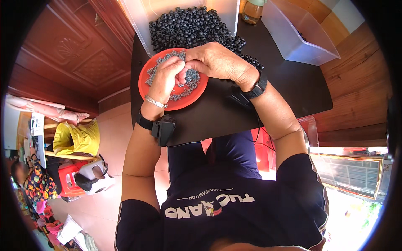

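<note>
Left hand (164, 79) and right hand (215, 60) met at the fingertips, upper centre of the frame, fingers curled; what, if anything, they pinched could not be told. Directly beneath, small grey pieces (192, 78) lay scattered in a round orange dish (200, 90), the left hand further over it; they pointed every which way, with no shared long axis. Just above the right hand, the nearer one, black beads (184, 29) heaped in a translucent tub (228, 14) spilled onto the dark table (289, 85). Another tub (289, 42), upper right, held a few dark bits.
</note>
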The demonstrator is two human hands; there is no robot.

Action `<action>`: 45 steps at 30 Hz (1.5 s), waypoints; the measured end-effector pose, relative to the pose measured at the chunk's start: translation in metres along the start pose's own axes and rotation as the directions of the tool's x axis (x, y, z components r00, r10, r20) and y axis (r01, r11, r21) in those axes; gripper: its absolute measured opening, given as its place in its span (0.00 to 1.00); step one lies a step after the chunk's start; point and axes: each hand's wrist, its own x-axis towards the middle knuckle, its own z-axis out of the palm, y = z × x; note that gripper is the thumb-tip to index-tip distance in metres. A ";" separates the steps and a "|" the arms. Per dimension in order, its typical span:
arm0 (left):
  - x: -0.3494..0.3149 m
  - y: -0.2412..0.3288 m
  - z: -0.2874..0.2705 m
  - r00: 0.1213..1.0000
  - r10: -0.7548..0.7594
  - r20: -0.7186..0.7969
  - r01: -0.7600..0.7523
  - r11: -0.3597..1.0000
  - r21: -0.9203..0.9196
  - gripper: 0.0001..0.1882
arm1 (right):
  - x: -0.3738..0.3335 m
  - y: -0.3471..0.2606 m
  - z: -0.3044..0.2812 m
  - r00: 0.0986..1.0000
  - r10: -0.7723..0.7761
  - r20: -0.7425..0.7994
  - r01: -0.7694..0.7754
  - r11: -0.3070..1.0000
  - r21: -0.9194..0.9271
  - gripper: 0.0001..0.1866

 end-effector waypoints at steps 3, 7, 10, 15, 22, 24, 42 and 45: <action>0.000 0.000 -0.001 1.000 -0.003 0.031 0.001 0.998 0.067 0.13 | -0.001 0.002 -0.007 0.998 0.001 0.065 -0.007 0.996 0.093 0.04; -0.001 0.003 -0.002 0.999 -0.020 0.031 0.018 0.999 0.046 0.13 | 0.000 0.004 -0.006 0.997 0.020 0.076 -0.032 0.988 0.151 0.06; 0.000 0.001 -0.006 1.000 -0.014 0.024 0.014 1.000 0.000 0.13 | 0.000 0.000 -0.007 0.994 0.111 0.004 -0.110 0.983 0.150 0.07; -0.001 0.001 -0.003 0.999 -0.033 0.012 0.033 0.999 -0.009 0.14 | 0.000 0.002 -0.002 0.990 0.143 -0.014 -0.137 0.972 0.190 0.07; -0.002 0.002 -0.001 0.998 -0.060 -0.012 0.060 0.998 -0.017 0.14 | 0.000 0.001 -0.002 0.982 0.187 0.034 -0.190 0.955 0.230 0.05; 0.000 0.000 -0.004 0.998 -0.056 0.033 0.058 0.997 -0.051 0.14 | 0.001 0.000 -0.003 0.982 0.186 0.039 -0.190 0.954 0.230 0.04; 0.003 -0.003 -0.014 0.997 -0.080 0.008 0.081 0.991 -0.105 0.15 | -0.002 0.007 -0.015 0.979 0.203 -0.017 -0.198 0.967 0.160 0.05; 0.002 -0.001 -0.013 0.996 -0.070 -0.059 0.065 0.994 -0.092 0.15 | -0.003 0.019 -0.022 0.977 0.214 -0.021 -0.215 0.977 -0.012 0.06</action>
